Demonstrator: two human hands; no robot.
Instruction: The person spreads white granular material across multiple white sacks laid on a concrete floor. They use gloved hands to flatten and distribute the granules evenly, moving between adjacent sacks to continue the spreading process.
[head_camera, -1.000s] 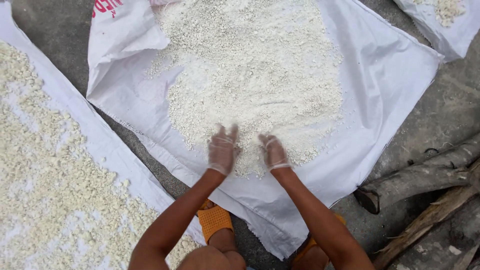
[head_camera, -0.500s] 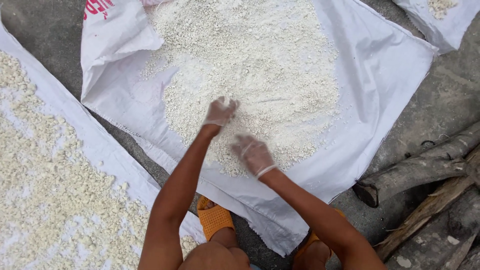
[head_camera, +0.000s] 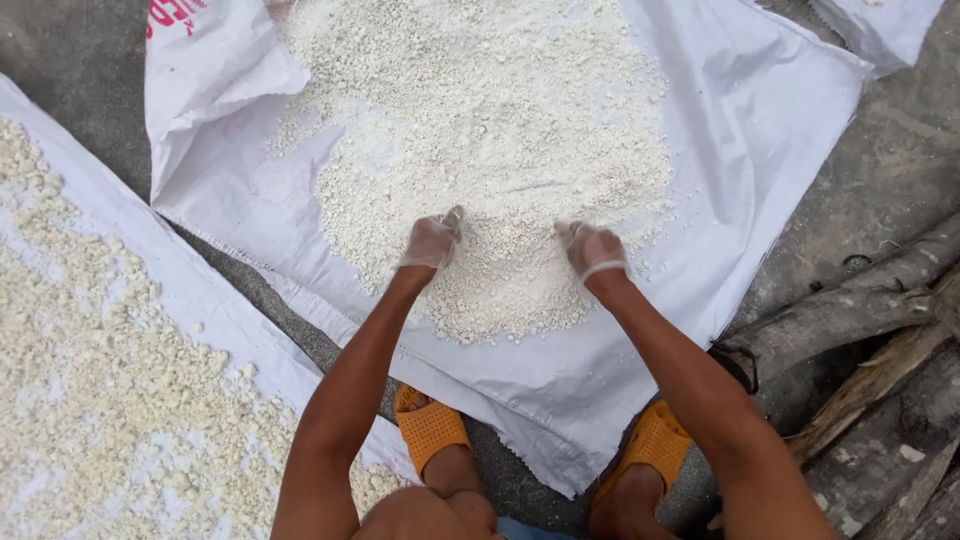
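While both gloved hands press flat, fingers spread, into the white crumb pile (head_camera: 480, 150), left hand (head_camera: 432, 240) and right hand (head_camera: 592, 250) sit at its near edge on the white woven sack (head_camera: 760, 130), whose red print (head_camera: 175, 12) lies beyond the pile's far-left corner.

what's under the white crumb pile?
A white woven sheet on grey ground. Both hands, left and right, rest on the pile; the sheet beneath it is covered.

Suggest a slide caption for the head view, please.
Both gloved hands, left hand and right hand, rest in white crumbly grains on a white sheet.

White woven sack (head_camera: 215, 75), red print, flat under crumbs, top-left.
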